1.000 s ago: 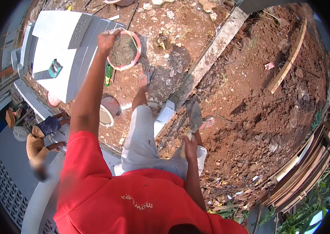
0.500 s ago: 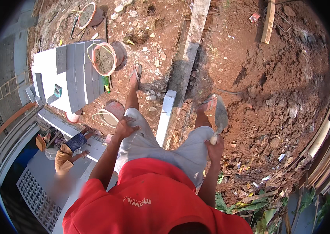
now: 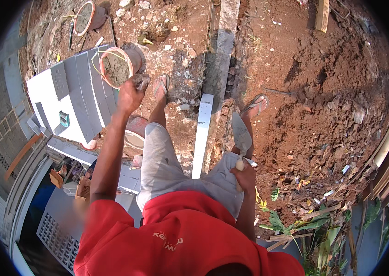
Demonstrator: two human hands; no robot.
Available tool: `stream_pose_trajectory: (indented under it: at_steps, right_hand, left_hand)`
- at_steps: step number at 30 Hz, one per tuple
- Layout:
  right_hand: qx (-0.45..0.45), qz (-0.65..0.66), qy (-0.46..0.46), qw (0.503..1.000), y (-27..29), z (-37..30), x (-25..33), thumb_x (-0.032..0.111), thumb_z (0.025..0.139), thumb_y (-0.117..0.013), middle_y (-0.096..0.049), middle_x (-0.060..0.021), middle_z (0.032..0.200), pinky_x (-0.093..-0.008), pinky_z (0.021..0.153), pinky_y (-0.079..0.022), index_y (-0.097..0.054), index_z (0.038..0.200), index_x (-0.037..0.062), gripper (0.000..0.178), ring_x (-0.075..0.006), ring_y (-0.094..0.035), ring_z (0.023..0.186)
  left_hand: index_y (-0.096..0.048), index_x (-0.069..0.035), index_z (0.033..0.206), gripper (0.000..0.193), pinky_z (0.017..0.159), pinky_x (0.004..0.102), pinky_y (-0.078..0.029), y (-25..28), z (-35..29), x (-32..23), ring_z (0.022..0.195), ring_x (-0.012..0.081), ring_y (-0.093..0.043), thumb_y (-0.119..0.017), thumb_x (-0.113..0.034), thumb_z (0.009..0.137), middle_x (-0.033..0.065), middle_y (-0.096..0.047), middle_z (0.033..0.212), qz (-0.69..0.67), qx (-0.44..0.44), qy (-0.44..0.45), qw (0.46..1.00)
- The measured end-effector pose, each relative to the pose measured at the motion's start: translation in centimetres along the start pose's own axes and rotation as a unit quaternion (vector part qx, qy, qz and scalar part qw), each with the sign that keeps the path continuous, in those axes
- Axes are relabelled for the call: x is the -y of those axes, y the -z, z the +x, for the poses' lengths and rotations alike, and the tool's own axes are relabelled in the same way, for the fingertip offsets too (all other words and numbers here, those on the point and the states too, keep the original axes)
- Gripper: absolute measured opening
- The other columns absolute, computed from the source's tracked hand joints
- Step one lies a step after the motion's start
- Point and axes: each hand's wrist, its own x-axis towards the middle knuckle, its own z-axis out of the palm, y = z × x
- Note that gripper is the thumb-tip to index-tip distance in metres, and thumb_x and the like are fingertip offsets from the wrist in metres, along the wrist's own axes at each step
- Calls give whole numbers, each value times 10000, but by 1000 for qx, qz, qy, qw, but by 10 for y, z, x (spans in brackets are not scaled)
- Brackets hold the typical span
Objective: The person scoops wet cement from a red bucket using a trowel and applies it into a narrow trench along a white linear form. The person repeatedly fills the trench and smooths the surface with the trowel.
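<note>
My left hand (image 3: 131, 95) is held out ahead on a stretched arm, overlapping the near right rim of a mortar-filled bucket (image 3: 115, 69) in view. Its fingers are bent and greyish; whether they touch the bucket or hold anything is unclear. Beside my right thigh, my right hand (image 3: 244, 176) is closed round the pale handle of a trowel (image 3: 241, 133). The trowel's grey, pointed blade points ahead, away from me, in front of my right shin. Between my legs stands a white-topped post or beam (image 3: 202, 133).
Another mortar bucket (image 3: 84, 18) stands at the far left, and a third bucket (image 3: 135, 135) sits behind my left forearm. White and grey panels (image 3: 68, 94) lie left. A long plank (image 3: 226, 46) runs ahead. Loose red soil (image 3: 323, 106) spreads right. A co-worker (image 3: 83, 188) is lower left.
My left hand has left my thigh and swung forward to the mortar bucket. My right hand, still gripping the trowel, has shifted slightly left and nearer to me.
</note>
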Motion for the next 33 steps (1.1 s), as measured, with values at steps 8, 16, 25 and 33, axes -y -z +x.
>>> stream_pose_trajectory:
  at_steps: [8, 16, 25, 33]
  right_hand:
    - [21, -122, -83, 989, -90, 13, 33, 333, 761, -781, -771, -216, 1062, -499, 900, -560, -704, 1243, 64, 557, -405, -738, 1011]
    - [27, -117, -128, 984, -133, 29, 14, 263, 769, -787, -765, -200, 1032, -495, 887, -553, -690, 1214, 44, 505, -397, -731, 982]
    - [10, -66, -139, 988, -139, 28, 32, 183, 767, -787, -757, -178, 969, -458, 827, -562, -706, 1130, 27, 403, -331, -734, 911]
    - [-34, 54, -106, 992, -125, 13, 25, 122, 801, -786, -733, -125, 904, -413, 772, -567, -694, 1069, 10, 304, -257, -711, 836]
  left_hand:
    - [-499, -205, 1582, 708, 1238, 492, -397, 22, 210, 263, 1497, 379, -473, -640, -172, 889, 205, -470, 1625, 303, -34, 52, 951]
    - [-611, -134, 1452, 702, 1232, 626, -320, 15, 270, 380, 1489, 457, -425, -721, -90, 760, 245, -536, 1526, 339, -105, -104, 929]
    - [-778, -63, 1013, 378, 921, 491, -583, 43, 189, 380, 986, 420, -746, -729, -429, 934, 196, -782, 1074, 205, 99, 81, 970]
    - [-795, -15, 1062, 458, 951, 493, -556, 20, 152, 338, 1038, 445, -738, -671, -428, 909, 308, -751, 1030, 146, 126, 18, 981]
